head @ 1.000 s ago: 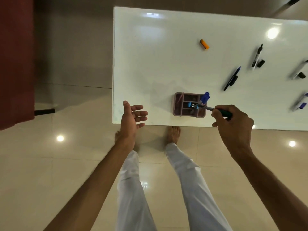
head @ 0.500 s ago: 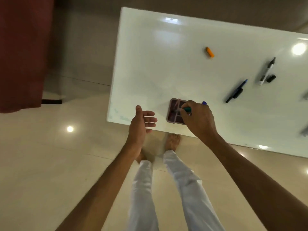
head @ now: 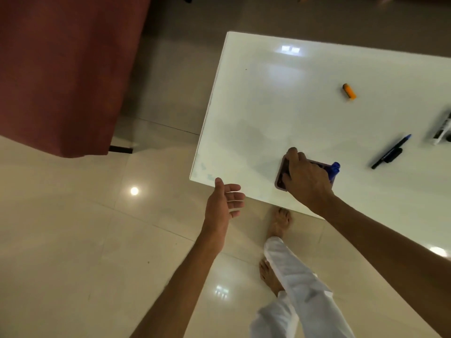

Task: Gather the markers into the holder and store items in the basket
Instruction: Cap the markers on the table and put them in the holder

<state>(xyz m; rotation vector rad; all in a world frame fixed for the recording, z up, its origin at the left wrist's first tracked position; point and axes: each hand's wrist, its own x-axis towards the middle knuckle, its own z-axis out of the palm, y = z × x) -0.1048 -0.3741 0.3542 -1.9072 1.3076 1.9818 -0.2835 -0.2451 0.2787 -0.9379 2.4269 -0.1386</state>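
A mauve compartment holder (head: 279,182) sits near the front edge of the white table (head: 263,106). My right hand (head: 305,179) lies over it, fingers curled over its far left corner and thumb on its left side, hiding most of the inside. A blue marker (head: 334,168) sticks out at the holder's right end. My left hand (head: 223,206) hovers off the table's front left corner, fingers apart and holding nothing. A dark marker with a blue tip (head: 390,152) lies to the right of the holder. A white marker (head: 442,130) lies at the frame's right edge.
An orange cap-like piece (head: 349,91) lies farther back on the table. A dark red cloth (head: 61,69) hangs at the left over the glossy tiled floor. My feet and white trousers (head: 292,276) are below the table's front edge. No basket is in view.
The right hand carried a green marker into the holder and now rests on the holder; the green marker is out of sight. The view has swung left.
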